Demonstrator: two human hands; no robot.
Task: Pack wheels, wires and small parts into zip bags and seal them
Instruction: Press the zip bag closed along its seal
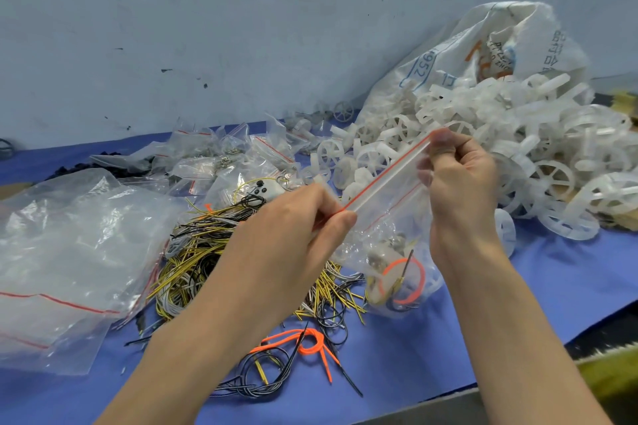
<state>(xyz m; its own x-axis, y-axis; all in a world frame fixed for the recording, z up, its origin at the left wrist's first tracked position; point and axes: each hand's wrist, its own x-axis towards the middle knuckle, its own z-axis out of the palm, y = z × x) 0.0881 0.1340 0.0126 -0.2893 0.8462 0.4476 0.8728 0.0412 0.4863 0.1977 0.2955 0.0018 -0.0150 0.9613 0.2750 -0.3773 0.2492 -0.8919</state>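
A clear zip bag (390, 217) with a red strip along its top hangs in the air over the blue table (552, 286). My left hand (293, 228) pinches the left end of the zip strip. My right hand (455, 176) pinches the right end. The strip runs tilted, rising to the right. Inside the bag's bottom lie an orange cord loop (402, 281), a white wheel, wires and small metal parts. A heap of white plastic wheels (500, 148) spreads at the right. Yellow, black and grey wires (207, 252) lie under my left hand.
A large white woven sack (483, 52) spills wheels at the back right. Several small sealed zip bags (224, 162) lie at the back. Large clear bags (69, 252) cover the left. An orange cord (310, 345) lies near the front edge. A grey wall rises behind.
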